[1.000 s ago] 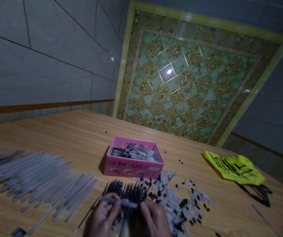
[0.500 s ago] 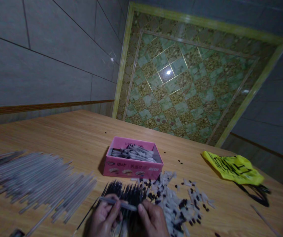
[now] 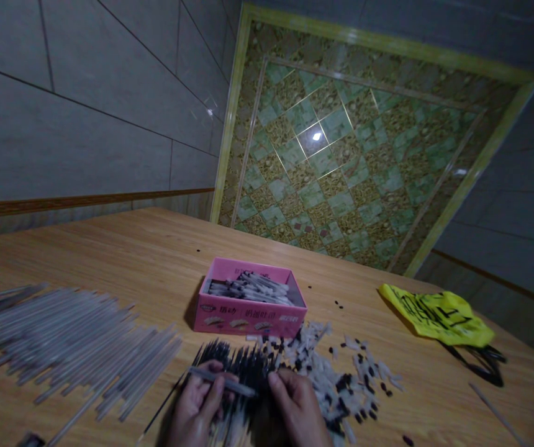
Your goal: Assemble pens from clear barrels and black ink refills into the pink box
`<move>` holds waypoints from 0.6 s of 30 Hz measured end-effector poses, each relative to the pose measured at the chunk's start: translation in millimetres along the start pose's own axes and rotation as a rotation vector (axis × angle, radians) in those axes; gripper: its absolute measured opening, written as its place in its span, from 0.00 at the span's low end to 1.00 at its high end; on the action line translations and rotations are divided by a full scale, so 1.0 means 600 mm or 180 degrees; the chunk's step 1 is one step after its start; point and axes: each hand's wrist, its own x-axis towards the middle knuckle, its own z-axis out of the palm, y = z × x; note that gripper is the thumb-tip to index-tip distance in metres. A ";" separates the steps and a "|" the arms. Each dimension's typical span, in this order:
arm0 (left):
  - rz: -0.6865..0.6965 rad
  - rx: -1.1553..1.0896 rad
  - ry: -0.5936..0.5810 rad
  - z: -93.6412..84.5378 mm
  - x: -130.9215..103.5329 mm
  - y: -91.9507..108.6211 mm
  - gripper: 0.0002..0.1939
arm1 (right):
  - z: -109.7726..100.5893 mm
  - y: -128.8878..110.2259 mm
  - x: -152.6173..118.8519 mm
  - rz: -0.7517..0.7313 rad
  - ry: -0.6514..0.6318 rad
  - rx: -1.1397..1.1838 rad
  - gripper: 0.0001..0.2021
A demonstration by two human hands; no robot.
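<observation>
Near the bottom centre, my left hand (image 3: 204, 400) pinches a grey pen barrel (image 3: 223, 380) between thumb and fingers, its free end pointing right. My right hand (image 3: 295, 400) is just right of that end, apart from it, with thumb and fingertips pressed together; anything between them is too small to tell. Below and behind both hands lies a pile of thin black refills (image 3: 248, 363). To their right spread small translucent caps and black plugs (image 3: 327, 379). A pink box (image 3: 248, 316) holding assembled grey pens (image 3: 253, 287) stands beyond the refills.
Many clear tubes (image 3: 76, 341) lie in rows on the left of the wooden table (image 3: 155, 248). On the right are a yellow bag (image 3: 439, 316) with black straps and a single thin rod (image 3: 495, 406). Tiled walls rise behind the table.
My right hand has moved right, away from the end of the pen barrel. My left hand still holds the barrel, nearly in place.
</observation>
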 end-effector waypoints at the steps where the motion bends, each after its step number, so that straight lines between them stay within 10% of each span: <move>1: 0.0001 -0.0011 0.0051 -0.001 0.002 -0.001 0.27 | -0.018 0.003 0.003 -0.0080 0.0174 -0.0415 0.19; 3: 0.0006 -0.0039 0.0095 -0.003 0.005 -0.003 0.28 | -0.058 0.015 0.009 -0.0207 0.0414 -0.1200 0.07; 8: -0.0165 -0.0106 -0.0011 -0.008 0.008 -0.010 0.28 | -0.118 0.060 0.014 -0.0150 0.0266 -0.2759 0.13; 18: -0.0294 0.0269 -0.0277 -0.010 0.005 -0.006 0.29 | -0.078 0.060 0.009 -0.0167 0.0032 -0.2413 0.12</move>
